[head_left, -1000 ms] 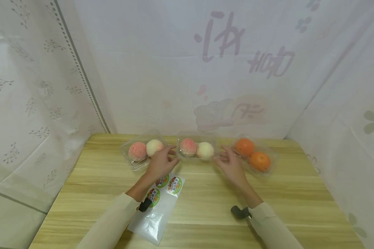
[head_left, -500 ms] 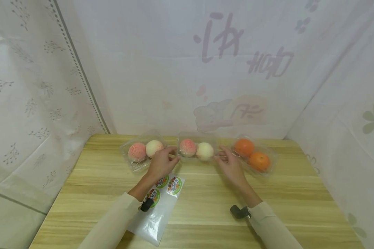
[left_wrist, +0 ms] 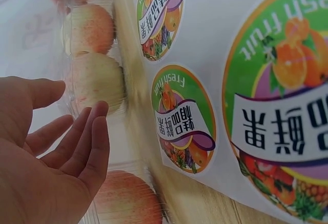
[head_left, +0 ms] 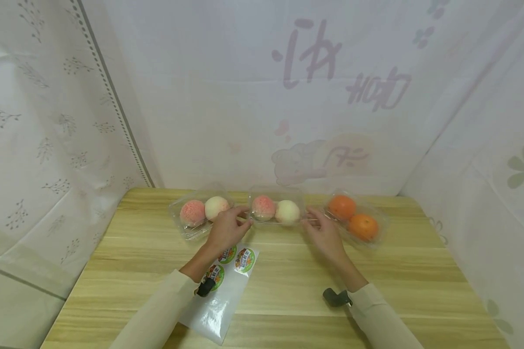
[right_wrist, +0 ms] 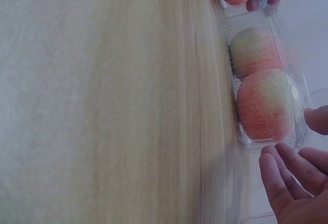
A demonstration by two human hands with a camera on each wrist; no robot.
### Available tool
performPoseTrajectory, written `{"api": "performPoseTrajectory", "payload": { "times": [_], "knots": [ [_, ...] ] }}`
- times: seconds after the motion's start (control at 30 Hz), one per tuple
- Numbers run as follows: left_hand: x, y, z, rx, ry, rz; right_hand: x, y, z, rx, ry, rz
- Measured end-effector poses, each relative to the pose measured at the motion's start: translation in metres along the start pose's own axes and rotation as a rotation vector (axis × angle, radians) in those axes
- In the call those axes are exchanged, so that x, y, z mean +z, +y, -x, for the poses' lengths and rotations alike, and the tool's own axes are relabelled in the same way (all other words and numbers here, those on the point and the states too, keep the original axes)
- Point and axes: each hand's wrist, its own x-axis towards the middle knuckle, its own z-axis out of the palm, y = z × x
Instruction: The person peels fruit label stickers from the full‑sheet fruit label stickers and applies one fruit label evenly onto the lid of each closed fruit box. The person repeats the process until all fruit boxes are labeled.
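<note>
A clear plastic fruit box (head_left: 276, 191) stands at the back middle, holding a pink peach (head_left: 263, 207) and a pale peach (head_left: 287, 212). At its left end is my left hand (head_left: 228, 225), with relaxed fingers (left_wrist: 84, 137) spread from the thumb and fingertips close to the box. My right hand (head_left: 325, 231) is at the opposite end; the right wrist view has its loosely bent fingers (right_wrist: 279, 183) right at the box's end wall. Under my left wrist lies a sheet of round fruit stickers (head_left: 218, 310), large in the left wrist view.
Left of the middle box, a second clear box (head_left: 192, 235) with two peaches is partly behind my left hand. Another clear box (head_left: 380, 215) with two oranges (head_left: 363, 227) is angled at the right. A printed cloth (head_left: 209, 97) hangs behind the wooden table (head_left: 419, 291).
Both hands stay at the ends of the middle box, with only a very slight shift of the right fingers. The boxes and the sticker sheet keep their places.
</note>
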Motion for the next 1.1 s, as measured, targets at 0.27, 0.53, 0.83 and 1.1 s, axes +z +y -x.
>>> {"api": "performPoseTrajectory", "payload": {
  "times": [0.27, 0.53, 0.83, 1.1],
  "knots": [
    [0.0004, 0.0006, 0.0000, 0.003, -0.005, -0.012, -0.0012, -0.0005, 0.0007, -0.016, 0.010, 0.002],
    [0.0000, 0.0019, 0.0015, 0.011, -0.005, -0.001, -0.0007, 0.0023, 0.0025, -0.064, 0.034, -0.005],
    [0.0008, 0.0023, 0.0025, 0.012, -0.011, -0.014, -0.0020, 0.0042, 0.0047, -0.089, 0.025, -0.001],
    [0.0004, 0.0026, 0.0054, 0.038, -0.015, -0.036, -0.0048, 0.0053, 0.0089, -0.083, 0.002, -0.010]
  ]
}}
